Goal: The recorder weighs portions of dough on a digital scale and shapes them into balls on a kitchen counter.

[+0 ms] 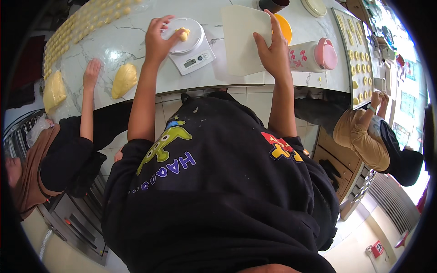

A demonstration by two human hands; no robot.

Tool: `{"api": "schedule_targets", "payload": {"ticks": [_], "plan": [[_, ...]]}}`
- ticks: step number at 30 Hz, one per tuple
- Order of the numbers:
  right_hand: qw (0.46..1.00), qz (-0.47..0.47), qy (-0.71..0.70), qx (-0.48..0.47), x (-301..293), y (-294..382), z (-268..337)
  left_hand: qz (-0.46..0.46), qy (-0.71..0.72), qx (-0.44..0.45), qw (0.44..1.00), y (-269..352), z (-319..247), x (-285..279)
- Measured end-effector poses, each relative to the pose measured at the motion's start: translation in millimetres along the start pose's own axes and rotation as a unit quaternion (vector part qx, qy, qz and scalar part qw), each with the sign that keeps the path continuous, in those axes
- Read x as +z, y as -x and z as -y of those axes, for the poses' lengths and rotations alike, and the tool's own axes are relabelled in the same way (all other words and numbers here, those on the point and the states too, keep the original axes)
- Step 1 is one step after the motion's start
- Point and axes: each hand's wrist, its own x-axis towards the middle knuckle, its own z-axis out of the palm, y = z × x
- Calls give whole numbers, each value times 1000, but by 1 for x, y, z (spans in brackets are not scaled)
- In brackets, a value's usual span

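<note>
My left hand (158, 39) is over the round white plate of a digital kitchen scale (194, 61), fingers spread. A small piece of yellow dough (184, 34) sits on that plate, and my thumb tip is at its edge, seemingly touching it. The scale's display is lit. To the right, my right hand (275, 51) has its thumb over the face of a flat white sheet (242, 44), possibly a dough scraper, and its fingers along the right edge. Behind this hand, a yellow-orange bowl (283, 29) is partly hidden.
A white bottle with a pink lid (327, 56) lies by my right hand. Dough lumps (124, 80) and rows of dough balls (68, 44) are at left, beside a co-worker's hand (91, 71). Another person (365, 136) works at right by a tray of shaped dough (358, 63).
</note>
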Motion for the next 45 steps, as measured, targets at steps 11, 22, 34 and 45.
{"api": "schedule_targets", "payload": {"ticks": [11,22,34,45], "plan": [[994,27,31,-96,-6,-16,-9,12,-144,-80,986,11,-2,18],[987,151,-7,-59,14,-30,-15,4,-189,-88,978,10,-9,24],[993,82,26,-84,75,-34,11,-102,163,-201,961,9,-13,31],[986,120,96,-71,90,-20,42,-114,400,-312,854,16,-19,29]]}}
